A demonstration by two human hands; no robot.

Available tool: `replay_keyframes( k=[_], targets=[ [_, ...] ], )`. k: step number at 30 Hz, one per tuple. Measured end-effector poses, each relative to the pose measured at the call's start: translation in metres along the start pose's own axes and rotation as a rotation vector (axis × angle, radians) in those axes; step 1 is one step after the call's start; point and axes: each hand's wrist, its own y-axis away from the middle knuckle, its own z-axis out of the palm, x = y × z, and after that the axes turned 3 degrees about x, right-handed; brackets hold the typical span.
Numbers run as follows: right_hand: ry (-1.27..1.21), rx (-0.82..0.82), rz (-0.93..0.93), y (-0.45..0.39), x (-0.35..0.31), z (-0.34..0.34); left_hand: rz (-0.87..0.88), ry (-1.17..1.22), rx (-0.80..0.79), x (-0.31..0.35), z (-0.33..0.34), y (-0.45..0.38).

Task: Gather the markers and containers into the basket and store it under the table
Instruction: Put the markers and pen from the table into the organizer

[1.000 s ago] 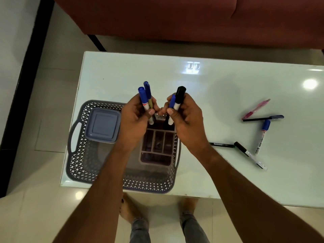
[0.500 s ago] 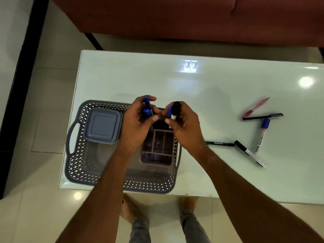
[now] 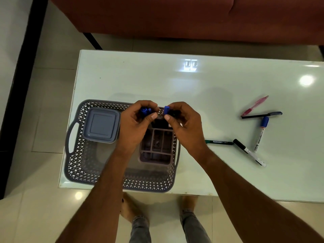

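Observation:
A grey perforated basket (image 3: 82, 165) sits at the table's near left corner. Inside it are a lidded grey square container (image 3: 101, 125) on the left and a purple divided pen holder (image 3: 156, 148) on the right. My left hand (image 3: 135, 127) grips blue-capped markers (image 3: 145, 111) upright over the holder's far end. My right hand (image 3: 184, 125) grips a blue-capped marker (image 3: 166, 110) and a black one beside it, also pointing down into the holder. Their lower ends are hidden by my fingers.
Loose on the white table (image 3: 175, 81) to the right lie a pink pen (image 3: 254, 106), a black pen (image 3: 261, 115), a blue-capped marker (image 3: 261, 134), a green pen (image 3: 219, 142) and a black-capped marker (image 3: 249, 152). A red sofa (image 3: 175, 16) stands behind the table.
Both hands have come down towards the pen holder, sinking the markers lower, so only their caps now stick out above my fingers.

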Motion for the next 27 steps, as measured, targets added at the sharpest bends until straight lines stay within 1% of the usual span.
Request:
replay_keyframes(
  k=[6,10,12,14,16,17,19,21,22,24,25,27],
  targets=[
    [0.049,-0.02,0.006,0.001,0.001,-0.003,-0.032,-0.02,0.012,-0.003,0.003,0.001],
    [0.027,-0.042,-0.008,0.002,0.0,-0.009,-0.022,-0.01,0.013,-0.002,0.003,0.002],
    [0.001,-0.036,-0.021,0.003,0.001,-0.014,0.005,-0.015,0.081,0.002,0.007,0.006],
    [-0.01,0.014,-0.034,0.006,0.002,-0.023,0.09,-0.088,0.234,0.007,0.012,0.01],
    [0.015,0.115,-0.068,0.009,0.004,-0.036,0.241,-0.178,0.4,0.016,0.021,0.016],
    [0.046,0.168,-0.098,0.01,0.007,-0.044,0.318,-0.21,0.449,0.024,0.028,0.019],
    [0.14,0.258,-0.162,0.013,0.016,-0.066,0.456,-0.263,0.449,0.042,0.051,0.03],
    [0.255,0.317,-0.209,0.017,0.03,-0.093,0.508,-0.316,0.341,0.052,0.083,0.041],
    [0.315,0.331,-0.224,0.02,0.038,-0.107,0.494,-0.355,0.255,0.051,0.101,0.047],
    [0.446,0.343,-0.228,0.029,0.054,-0.135,0.382,-0.496,0.076,0.042,0.136,0.056],
    [0.514,0.347,-0.212,0.034,0.062,-0.148,0.28,-0.594,0.019,0.035,0.152,0.06],
    [0.62,0.35,-0.164,0.044,0.076,-0.171,-0.033,-0.75,-0.013,0.018,0.174,0.067]
  ],
)
